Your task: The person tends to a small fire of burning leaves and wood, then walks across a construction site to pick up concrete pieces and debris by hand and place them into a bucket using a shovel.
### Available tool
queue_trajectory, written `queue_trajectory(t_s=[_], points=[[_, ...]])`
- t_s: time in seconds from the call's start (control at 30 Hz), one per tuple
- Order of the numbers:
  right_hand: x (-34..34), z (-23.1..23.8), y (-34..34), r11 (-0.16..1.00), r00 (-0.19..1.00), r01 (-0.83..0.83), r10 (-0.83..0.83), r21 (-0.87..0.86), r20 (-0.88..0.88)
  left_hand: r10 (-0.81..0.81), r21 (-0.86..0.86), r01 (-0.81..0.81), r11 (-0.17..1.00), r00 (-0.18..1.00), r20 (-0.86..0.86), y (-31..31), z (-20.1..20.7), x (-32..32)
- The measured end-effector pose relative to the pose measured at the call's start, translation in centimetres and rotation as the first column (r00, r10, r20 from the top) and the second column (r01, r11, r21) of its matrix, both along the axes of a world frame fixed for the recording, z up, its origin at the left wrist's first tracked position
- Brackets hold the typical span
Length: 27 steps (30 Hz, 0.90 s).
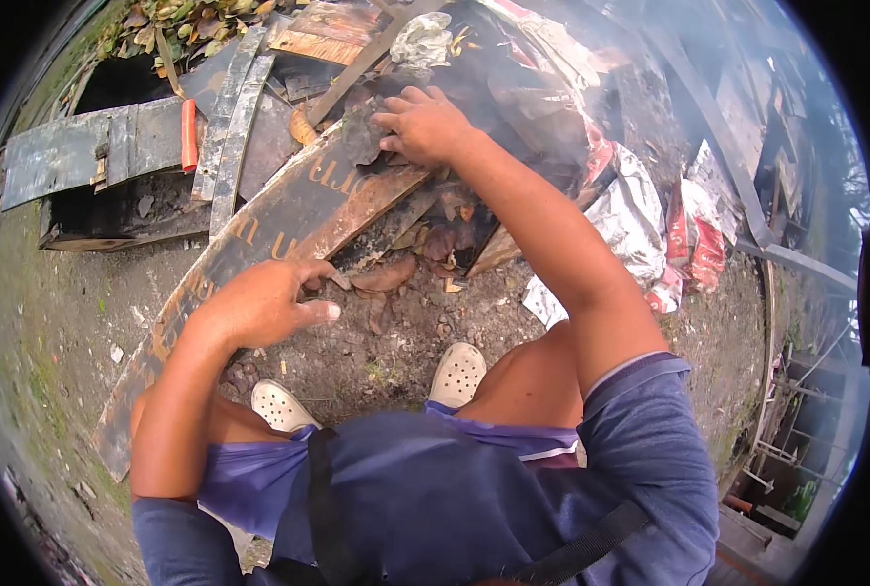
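Note:
A long painted board [289, 220] with faded yellow lettering slants across the ground in front of me. My left hand [269, 303] is over its near edge, thumb and forefinger apart, with nothing visible between them; the other fingers are partly hidden. Farther off, my right hand [423, 127] reaches over the board's upper end with its fingers spread. Its fingertips meet a dark, crumpled leaf-like piece [362, 135]; no firm grip shows. Brown dry leaves [386, 275] lie between the board and my feet.
Smoke [640, 59] drifts over the far right. Crumpled silver-and-red wrapping [635, 205] lies by my right forearm. Weathered planks [235, 127], a bent metal sheet [64, 151] and an orange-red tube [189, 135] are at the left. A leaf heap [176, 20] sits behind them.

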State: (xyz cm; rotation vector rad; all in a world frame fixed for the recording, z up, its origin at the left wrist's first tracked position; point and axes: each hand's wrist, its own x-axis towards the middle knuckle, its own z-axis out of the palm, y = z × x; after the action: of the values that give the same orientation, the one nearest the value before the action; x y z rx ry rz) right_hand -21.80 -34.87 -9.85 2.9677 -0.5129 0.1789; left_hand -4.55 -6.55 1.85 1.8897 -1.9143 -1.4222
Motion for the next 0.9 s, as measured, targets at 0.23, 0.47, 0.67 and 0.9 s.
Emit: queue_trajectory(t_s=[0.23,0.47,0.67,0.9], points=[[1.0,1.7,-1.0,0.977,0.884,0.116,-0.183,-0.177,-0.431,0.076,-0.025,-0.072,0.997,0.96,0.269,4.1,-2.2,2.9],[-8.1,7.1,-5.0,0.912,0.817,0.261,-0.383,-0.316,-0.432,0.158,-0.039,-0.153,0.987,0.946,0.281,3.8,-0.9,4.9],[-11.0,8.6,-1.7,0.93,0.915,0.062,-0.198,-0.363,-0.35,0.167,-0.09,-0.149,0.985,0.955,0.246,4.6,-1.4,6.1],[-7.7,6.6,2.1,0.948,0.999,-0.03,0.033,-0.316,0.005,0.157,-0.112,-0.131,0.985,0.95,0.269,4.5,-1.4,6.2]])
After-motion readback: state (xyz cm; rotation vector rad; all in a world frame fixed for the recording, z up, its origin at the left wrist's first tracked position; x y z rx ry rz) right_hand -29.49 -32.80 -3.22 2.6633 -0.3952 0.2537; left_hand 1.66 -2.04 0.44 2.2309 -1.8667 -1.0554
